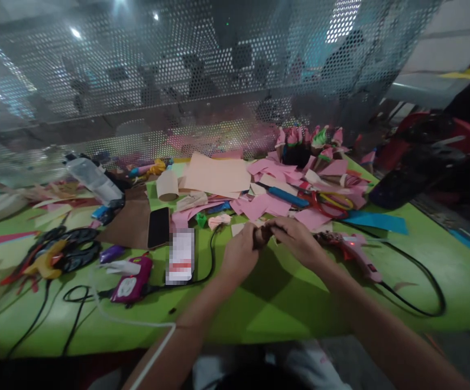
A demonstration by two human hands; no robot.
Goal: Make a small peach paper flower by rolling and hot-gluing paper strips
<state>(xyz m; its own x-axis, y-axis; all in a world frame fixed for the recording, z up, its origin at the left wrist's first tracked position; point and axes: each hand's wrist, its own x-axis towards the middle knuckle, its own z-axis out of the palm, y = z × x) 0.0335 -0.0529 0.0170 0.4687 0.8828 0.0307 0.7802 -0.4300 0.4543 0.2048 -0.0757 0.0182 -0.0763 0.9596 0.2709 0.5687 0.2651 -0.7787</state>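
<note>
Above the green table (267, 314), my left hand (241, 248) and my right hand (298, 242) meet with a small brown piece (261, 236) between them. It looks like rolled brown paper, though the fingers cover much of it. Both hands are closed on it, the left from its near side and the right with fingertips at its far end. To the right of my right hand lies a pink glue gun (359, 252) with a red light lit. A small pink twisted piece (219, 221) and a green one (201, 219) lie beyond my left hand.
Pink paper scraps (269, 205), a cutter (287, 196) and red-handled scissors (316, 203) lie behind my hands. On the left are a phone (159, 227), a magenta power adapter (131, 280) and black scissors (80, 248). Cables cross both sides. A perforated metal panel (157, 81) stands behind.
</note>
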